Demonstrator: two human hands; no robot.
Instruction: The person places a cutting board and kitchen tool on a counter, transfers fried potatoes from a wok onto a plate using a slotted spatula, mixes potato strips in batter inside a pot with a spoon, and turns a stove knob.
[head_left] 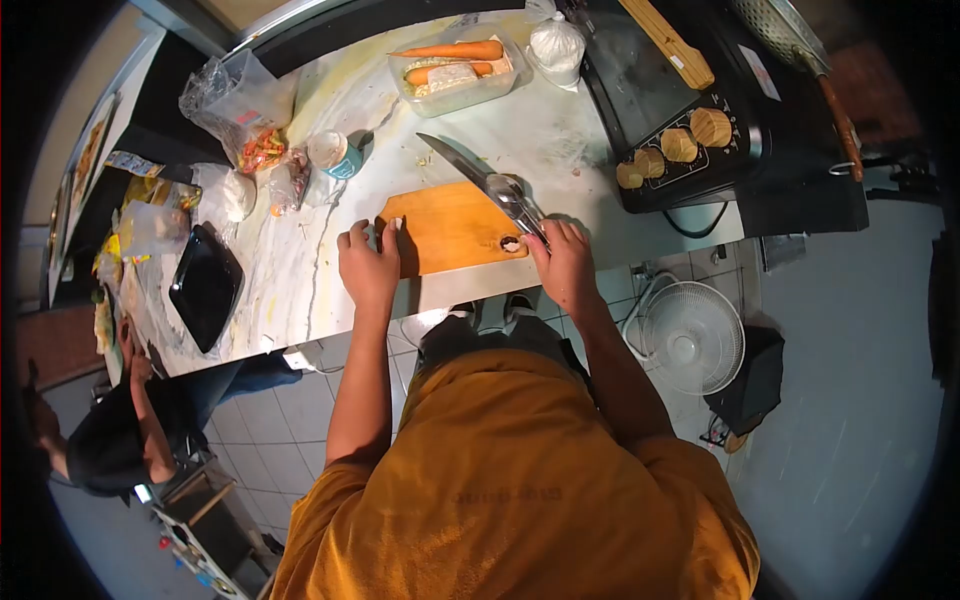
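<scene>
A wooden cutting board [440,228] lies near the counter's front edge. My left hand [370,265] is at its left side, thumb on the board's edge and fingers apart from it. Across the board's upper right lies a large knife [452,158], its blade pointing away to the left. A shiny rounded metal piece [510,195] sits by the handle end; I cannot make out whether it is a separate utensil. My right hand [567,265] is at the board's right corner, thumb and fingers closed around the end of the metal handle.
Beyond the board stands a plastic container [460,85] with carrots [450,50]. A tied white bag [556,50] is beside it. To the right is a black appliance [690,130]; left are a cup [335,155], bags and a black tray [206,287]. Another person [130,430] stands left. A fan [690,338] is below.
</scene>
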